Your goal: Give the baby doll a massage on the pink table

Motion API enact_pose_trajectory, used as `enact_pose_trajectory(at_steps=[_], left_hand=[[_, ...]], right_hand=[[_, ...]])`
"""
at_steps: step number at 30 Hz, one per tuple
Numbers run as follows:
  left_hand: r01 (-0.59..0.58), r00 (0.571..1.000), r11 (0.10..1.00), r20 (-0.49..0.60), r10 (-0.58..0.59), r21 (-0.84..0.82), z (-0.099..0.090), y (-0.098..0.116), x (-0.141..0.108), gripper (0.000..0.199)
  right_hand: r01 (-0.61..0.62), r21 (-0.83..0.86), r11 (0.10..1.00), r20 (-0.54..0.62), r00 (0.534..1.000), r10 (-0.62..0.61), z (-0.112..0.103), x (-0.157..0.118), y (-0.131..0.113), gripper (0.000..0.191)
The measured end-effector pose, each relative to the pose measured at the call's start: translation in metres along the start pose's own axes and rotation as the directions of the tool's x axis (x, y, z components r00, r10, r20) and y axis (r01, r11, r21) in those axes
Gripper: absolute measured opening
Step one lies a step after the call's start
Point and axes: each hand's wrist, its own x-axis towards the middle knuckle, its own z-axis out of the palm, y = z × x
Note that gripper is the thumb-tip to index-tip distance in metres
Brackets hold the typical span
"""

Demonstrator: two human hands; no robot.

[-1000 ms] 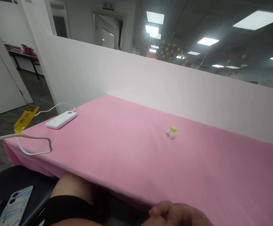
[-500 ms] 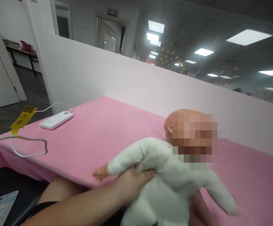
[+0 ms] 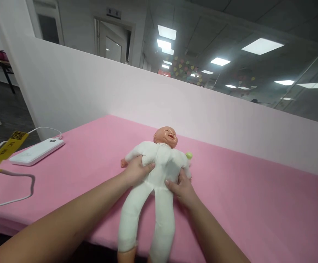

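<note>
While the doll [image 3: 161, 164] lies face up over the pink cloth [image 3: 243, 204], its head points toward the white partition [image 3: 137, 91] and its legs run toward the person, down to the near edge of the table. Whether the whole of its back rests on the cloth is hidden.

The left hand [image 3: 137, 171] grips the doll's side just below one arm; the thumb presses on the front of the white body, and the other fingers pass out of sight behind it. The right hand [image 3: 185, 188] grips the opposite side lower down, its thumb across the belly near the top of the leg and a forefinger along the flank; the remaining fingers cannot be made out. One doll arm stretches outward beyond the left hand, the other hangs beside the right hand.

A green cap [image 3: 188, 156] shows just beside the doll's shoulder, the part below it mostly covered by the arm. At the far left of the cloth lies a white power bank [image 3: 37, 151], with a white cable [image 3: 16, 174] and a yellow tag [image 3: 8, 149] nearby. Beyond the partition appear a door [image 3: 112, 45] and lit ceiling panels [image 3: 262, 46].
</note>
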Motion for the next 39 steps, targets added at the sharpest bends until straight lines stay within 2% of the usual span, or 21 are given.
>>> enact_pose_trajectory(at_steps=[4,8,12,16,18,22,24,27,29,31,33,35,37,39], left_hand=[[0.045,0.999,0.991,-0.020,-0.043,0.128,-0.004,-0.002,-0.004,0.044],[0.117,0.992,0.952,-0.083,-0.097,0.284,-0.009,-0.006,-0.004,0.044],[0.088,0.995,0.960,-0.074,-0.070,0.265,-0.011,-0.017,-0.001,0.044],[0.136,0.990,0.969,-0.064,-0.125,0.206,-0.013,-0.023,-0.001,0.050],[0.188,0.982,0.971,-0.005,-0.189,0.147,-0.016,-0.022,-0.001,0.050],[0.256,0.935,0.966,0.242,-0.259,0.045,-0.023,-0.018,0.001,0.054],[0.230,0.934,0.971,0.264,-0.239,0.068,-0.023,-0.019,0.003,0.056],[0.190,0.966,0.950,0.123,-0.226,0.248,-0.021,-0.022,0.003,0.055],[0.225,0.969,0.869,-0.008,-0.247,0.440,-0.020,-0.023,0.002,0.056],[0.276,0.957,0.749,-0.102,-0.271,0.602,-0.021,-0.020,0.000,0.058],[0.294,0.950,0.649,-0.136,-0.283,0.702,-0.024,-0.015,-0.001,0.058],[0.280,0.952,0.593,-0.139,-0.272,0.755,-0.029,-0.009,0.001,0.055],[0.259,0.964,0.603,-0.164,-0.209,0.755,-0.033,-0.005,0.006,0.052],[0.232,0.971,0.690,-0.208,-0.120,0.685,-0.034,-0.003,0.017,0.053]], right_hand=[[-0.052,-0.139,0.989,-0.053,0.998,0.045,-0.007,0.000,0.015,0.069],[-0.073,-0.315,0.946,-0.107,0.993,0.041,-0.008,0.001,0.015,0.058],[-0.073,-0.353,0.933,-0.095,0.995,0.042,-0.005,0.003,0.012,0.053],[-0.061,-0.365,0.929,-0.080,0.996,0.034,-0.002,0.004,0.013,0.054],[-0.084,-0.382,0.920,-0.099,0.994,0.050,-0.001,0.005,0.016,0.052],[-0.180,-0.450,0.875,-0.205,0.974,0.095,0.000,0.011,0.024,0.042],[-0.194,-0.505,0.841,-0.239,0.968,0.080,0.000,0.014,0.027,0.038],[-0.198,-0.596,0.778,-0.263,0.964,0.044,0.000,0.015,0.029,0.037],[-0.207,-0.655,0.727,-0.278,0.960,0.023,0.001,0.013,0.029,0.038],[-0.195,-0.697,0.690,-0.270,0.963,-0.001,0.003,0.008,0.027,0.039],[-0.162,-0.723,0.672,-0.238,0.971,-0.022,0.003,0.004,0.022,0.039],[-0.145,-0.742,0.655,-0.212,0.977,-0.025,0.000,0.001,0.014,0.037],[-0.170,-0.752,0.637,-0.225,0.974,-0.005,-0.006,0.005,0.004,0.032],[-0.210,-0.743,0.635,-0.264,0.965,0.010,-0.014,0.015,-0.005,0.028]])
